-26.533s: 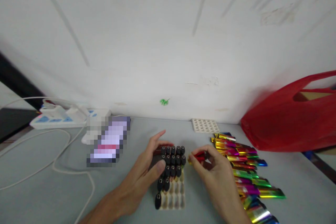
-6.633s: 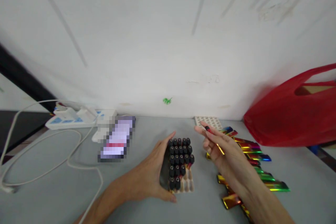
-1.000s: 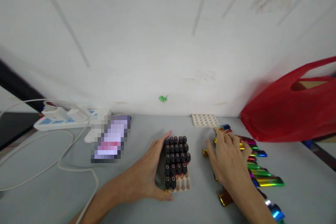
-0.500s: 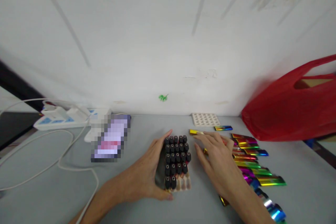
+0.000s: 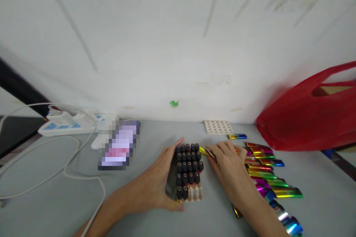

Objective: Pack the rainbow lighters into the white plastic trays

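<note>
My left hand (image 5: 152,181) is wrapped round the left side of a block of lighters, its thumb at the near edge and fingers along the far-left side. The lighters (image 5: 189,166) stand upright in rows, black ends up, in a pale tray (image 5: 198,193) with bare slots showing at its near right corner. Just right of the block, my right hand (image 5: 228,166) is closed on a shiny gold lighter (image 5: 205,152), whose yellow tip points at the block's far right corner. The fingers partly hide it, so I cannot tell if there is more than one.
Several shiny coloured lighters (image 5: 261,173) lie in a heap to the right. A second white slotted tray (image 5: 218,127) and a blue-gold lighter (image 5: 237,136) lie near the wall. A red bag (image 5: 306,118) stands at right. At left are a phone (image 5: 119,144), power strip (image 5: 66,127) and white cables.
My right hand has drawn its fingers in round the gold lighter, which now tilts towards the block. The left hand stays round the tray.
</note>
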Available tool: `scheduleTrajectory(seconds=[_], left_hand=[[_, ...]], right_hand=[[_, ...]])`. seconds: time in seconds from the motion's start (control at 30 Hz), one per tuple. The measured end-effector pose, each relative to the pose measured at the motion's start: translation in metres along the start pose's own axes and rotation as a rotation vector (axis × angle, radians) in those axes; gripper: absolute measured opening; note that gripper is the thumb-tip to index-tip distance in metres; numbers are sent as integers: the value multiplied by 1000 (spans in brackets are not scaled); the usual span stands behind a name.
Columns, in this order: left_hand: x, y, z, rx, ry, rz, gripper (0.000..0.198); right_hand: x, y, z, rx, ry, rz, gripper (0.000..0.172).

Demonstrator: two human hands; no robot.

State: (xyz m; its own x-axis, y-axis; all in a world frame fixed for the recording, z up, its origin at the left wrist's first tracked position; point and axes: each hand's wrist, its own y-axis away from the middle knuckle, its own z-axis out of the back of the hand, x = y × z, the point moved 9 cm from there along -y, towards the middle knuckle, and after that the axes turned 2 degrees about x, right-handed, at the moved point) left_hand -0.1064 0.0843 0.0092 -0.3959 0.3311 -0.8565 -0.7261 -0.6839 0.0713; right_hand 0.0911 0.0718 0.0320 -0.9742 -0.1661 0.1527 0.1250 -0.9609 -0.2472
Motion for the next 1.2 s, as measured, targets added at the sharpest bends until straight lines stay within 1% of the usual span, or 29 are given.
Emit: scheduleTrajectory(seconds=[0.07, 0.17, 0.27, 0.33, 0.47, 0.57, 0.63, 0.73, 0.83, 0.9, 0.93, 1.0, 1.13, 1.2], left_hand=[[0, 0, 0, 0, -5, -2, 154], [-1, 0, 1, -7, 7, -4, 153], [1, 0, 1, -5, 11, 8, 154], [2, -1, 0, -1, 4, 13, 156], [1, -2, 0, -6, -3, 12, 156], [0, -2, 1, -4, 1, 6, 156], [-1, -2, 2, -10, 1, -2, 156], [-2, -2, 3, -18, 4, -8, 155], [-1, -1, 2, -12, 15, -3, 154], [-1, -1, 1, -7, 13, 1, 154], [0, 0, 1, -5, 10, 5, 154], [0, 0, 0, -1, 11, 10, 154], [2, 1, 0, -11, 23, 4, 158], [2, 1, 0, -13, 16, 5, 159]], right_hand=[[1, 1, -2, 5, 2, -5, 10], [-1, 2, -4, 14, -24, -40, 5], [-4, 1, -4, 29, -77, -69, 6], [-5, 1, 0, 8, -125, -63, 6], [-8, 1, 22, -156, -313, -80, 6], [-16, 4, 38, -278, -579, -148, 11], [-22, 5, 40, -314, -795, -214, 18], [-27, 4, 29, -281, -1187, -323, 26], [-24, 4, 14, -244, -1646, -444, 29], [-16, 4, 7, -179, -1890, -510, 30], [-12, 5, 4, -130, -1966, -537, 31], [-6, 6, 3, -63, -2020, -572, 32], [0, 8, 3, -16, -1999, -559, 34], [3, 8, 1, 5, -1986, -554, 38]])
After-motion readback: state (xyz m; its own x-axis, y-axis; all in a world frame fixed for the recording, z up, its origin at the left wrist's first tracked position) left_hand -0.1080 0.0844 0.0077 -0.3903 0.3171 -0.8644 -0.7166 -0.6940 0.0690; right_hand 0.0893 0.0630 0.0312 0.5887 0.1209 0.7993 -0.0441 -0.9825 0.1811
